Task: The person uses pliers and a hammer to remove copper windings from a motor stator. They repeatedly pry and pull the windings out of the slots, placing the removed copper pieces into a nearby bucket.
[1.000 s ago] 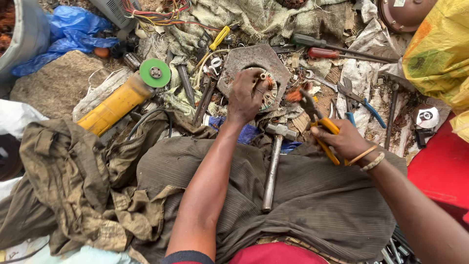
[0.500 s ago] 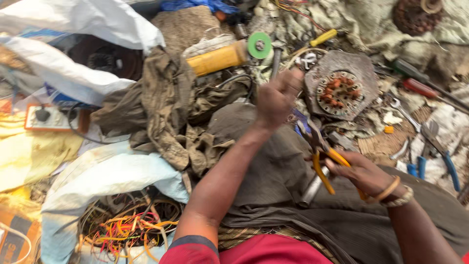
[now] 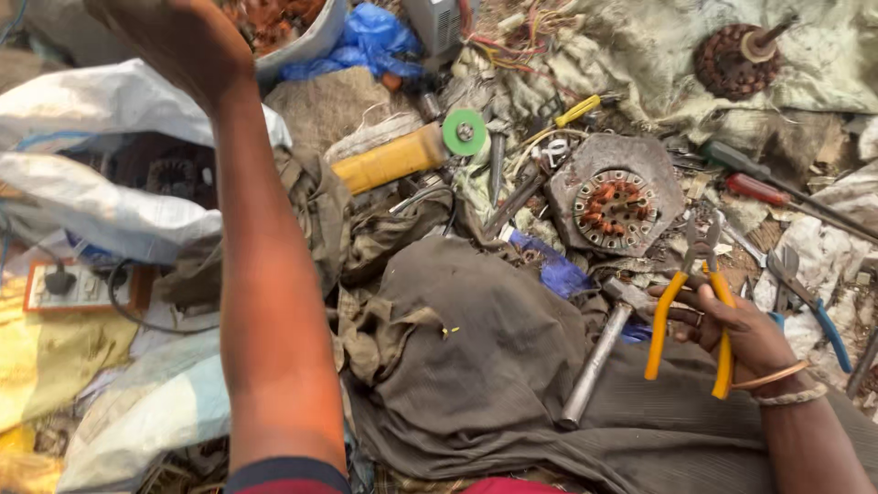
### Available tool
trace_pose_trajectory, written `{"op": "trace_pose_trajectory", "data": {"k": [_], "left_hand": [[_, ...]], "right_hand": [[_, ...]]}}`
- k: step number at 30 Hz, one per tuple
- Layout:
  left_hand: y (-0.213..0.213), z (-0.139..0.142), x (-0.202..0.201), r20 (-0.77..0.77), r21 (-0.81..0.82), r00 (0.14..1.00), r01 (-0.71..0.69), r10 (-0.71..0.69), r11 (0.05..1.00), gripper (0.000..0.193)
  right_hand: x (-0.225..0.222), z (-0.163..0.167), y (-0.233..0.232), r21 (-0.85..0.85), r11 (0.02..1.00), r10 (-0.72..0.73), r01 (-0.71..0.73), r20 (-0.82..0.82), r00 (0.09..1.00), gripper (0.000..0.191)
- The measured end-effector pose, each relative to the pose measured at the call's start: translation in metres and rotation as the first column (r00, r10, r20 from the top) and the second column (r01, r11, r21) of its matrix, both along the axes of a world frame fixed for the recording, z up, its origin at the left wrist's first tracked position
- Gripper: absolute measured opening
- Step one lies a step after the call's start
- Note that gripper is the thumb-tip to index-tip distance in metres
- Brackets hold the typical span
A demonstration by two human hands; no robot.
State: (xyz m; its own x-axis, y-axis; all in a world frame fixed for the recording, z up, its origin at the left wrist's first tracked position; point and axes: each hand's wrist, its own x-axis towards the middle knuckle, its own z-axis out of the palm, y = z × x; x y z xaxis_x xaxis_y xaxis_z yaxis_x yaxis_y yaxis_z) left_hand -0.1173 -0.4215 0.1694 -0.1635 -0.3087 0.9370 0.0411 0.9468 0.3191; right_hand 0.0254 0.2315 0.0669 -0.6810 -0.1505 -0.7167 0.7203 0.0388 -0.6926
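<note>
1. On the ground, among rags and scrap, the right hand [image 3: 736, 329] is wrapped around the yellow handles of a pair of pliers [image 3: 688, 302]. The pliers point up, and their metal tips sit just below the motor part [image 3: 615, 194].
2. Up at the top left, the left hand [image 3: 169, 41] is lifted high on a long arm. It is close to a white bowl [image 3: 306, 41] full of reddish bits. Its fingers are curled, but I cannot tell if it has anything in it.
3. Copper wire is still wound inside the round grey motor part. It looks mostly whole, so much of the pulling work seems left to do.
4. A hammer [image 3: 599, 352] lies on a brown cloth [image 3: 476, 366], just beside the right hand. No hand is touching it.
5. A yellow grinder [image 3: 402, 155] with a green disc lies farther back, between the cloth and the bowl.
6. Two screwdrivers [image 3: 768, 187] lie to the right of the motor part, and blue-handled pliers [image 3: 809, 302] lie near the right wrist.
7. Another rusty motor piece [image 3: 732, 59] sits far off at the top right, well apart from both hands.
</note>
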Motion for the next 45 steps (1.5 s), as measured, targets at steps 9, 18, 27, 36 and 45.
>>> {"op": "trace_pose_trajectory", "data": {"k": [9, 18, 27, 36, 45], "left_hand": [[0.341, -0.129, 0.058, 0.560, 0.598, 0.341, 0.465, -0.755, 0.653, 0.050], [0.409, -0.171, 0.057, 0.635, 0.558, 0.047, 0.662, -0.771, 0.500, 0.031], [0.383, -0.156, 0.050, 0.525, 0.744, -0.198, 0.579, -0.828, 0.333, 0.045], [0.383, -0.161, 0.083, 0.805, 0.172, 0.291, 0.719, -0.516, 0.674, 0.037], [0.387, -0.192, 0.069, 0.868, 0.101, 0.268, 0.730, -0.419, 0.676, 0.049]], "right_hand": [[-0.025, 0.008, 0.022, 0.204, 0.972, -0.073, 0.118, -0.212, 0.974, 0.040], [-0.010, -0.026, 0.022, 0.974, 0.227, 0.710, 0.019, -0.179, 0.681, 0.057], [-0.010, -0.017, 0.015, 0.984, 0.028, 0.852, 0.173, -0.114, 0.510, 0.062], [-0.007, -0.024, 0.010, 0.973, 0.227, 0.755, 0.043, -0.204, 0.623, 0.072], [-0.005, -0.036, 0.011, 0.980, 0.201, 0.776, 0.001, -0.159, 0.610, 0.070]]}}
